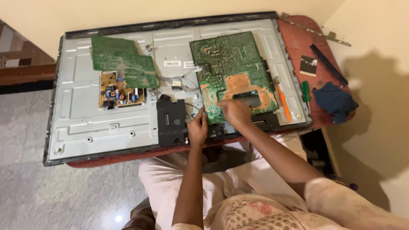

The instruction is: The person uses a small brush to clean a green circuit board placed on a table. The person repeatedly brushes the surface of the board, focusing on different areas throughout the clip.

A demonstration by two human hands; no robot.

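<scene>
Watching hands: left hand (197,127) pinches the lower-left corner of the big circuit board (232,72); right hand (234,111) lies curled on its lower edge, grip unclear.
Handling: likely light, stiff, fragile; best held by bare edges.
Looks: green, copper patches, solder side up.
Place: on the grey metal back panel (81,115) atop the bench (300,40).
Nearby: orange tool (283,102), green screwdriver (306,90).
</scene>
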